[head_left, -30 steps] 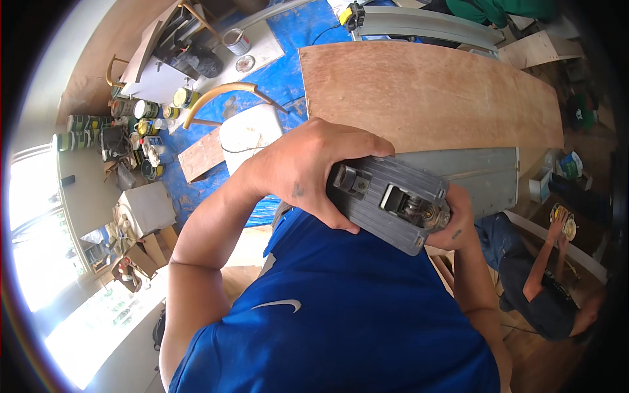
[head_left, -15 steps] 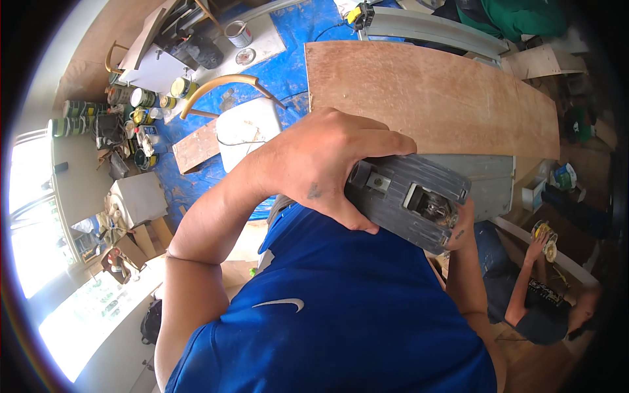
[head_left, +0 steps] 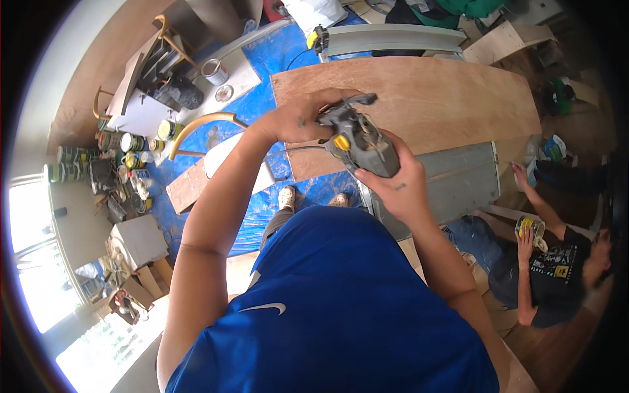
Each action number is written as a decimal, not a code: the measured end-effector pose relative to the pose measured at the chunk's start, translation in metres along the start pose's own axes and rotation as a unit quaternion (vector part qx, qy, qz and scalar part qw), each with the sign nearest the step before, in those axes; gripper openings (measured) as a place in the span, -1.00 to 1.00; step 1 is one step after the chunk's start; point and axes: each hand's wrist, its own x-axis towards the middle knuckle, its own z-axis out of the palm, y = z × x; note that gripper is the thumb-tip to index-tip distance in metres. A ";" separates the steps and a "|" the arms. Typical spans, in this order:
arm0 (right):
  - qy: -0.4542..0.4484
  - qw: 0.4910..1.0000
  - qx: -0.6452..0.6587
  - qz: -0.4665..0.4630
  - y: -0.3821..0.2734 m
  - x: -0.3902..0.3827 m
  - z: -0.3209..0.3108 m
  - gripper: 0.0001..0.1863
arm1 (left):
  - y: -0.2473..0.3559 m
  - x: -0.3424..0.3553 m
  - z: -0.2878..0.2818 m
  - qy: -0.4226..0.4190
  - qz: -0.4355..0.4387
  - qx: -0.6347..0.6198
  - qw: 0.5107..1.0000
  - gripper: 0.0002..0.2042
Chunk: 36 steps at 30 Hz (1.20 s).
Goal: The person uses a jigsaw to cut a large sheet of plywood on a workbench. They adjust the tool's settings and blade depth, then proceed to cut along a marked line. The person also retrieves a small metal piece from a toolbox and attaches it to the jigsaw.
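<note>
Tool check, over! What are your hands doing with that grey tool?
Left hand gripping front of grey tool. Right hand holding its rear. Tool held up above plywood sheet. Nothing between hands and tool.

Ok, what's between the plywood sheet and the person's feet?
In the head view, blue tarp lies between the plywood sheet and the feet.

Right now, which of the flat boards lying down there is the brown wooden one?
The large plywood sheet beyond the power tool; the grey panel beside it is smaller.
</note>
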 end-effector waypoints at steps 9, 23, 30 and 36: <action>-0.015 0.995 -0.097 -0.024 0.006 0.003 0.020 -0.08 | -0.053 0.019 0.000 -0.004 0.013 -0.058 0.998 -0.21; -0.059 0.992 -0.050 -0.097 0.005 -0.011 0.028 -0.05 | -0.055 -0.009 0.016 0.044 -0.008 -0.186 0.982 -0.24; -0.063 0.993 -0.019 -0.098 -0.020 -0.028 0.019 -0.07 | -0.010 -0.019 -0.001 0.003 -0.008 -0.117 0.993 -0.10; -0.060 0.992 -0.010 -0.114 -0.002 -0.027 0.024 -0.08 | -0.018 -0.027 -0.010 -0.053 0.012 -0.191 0.980 0.05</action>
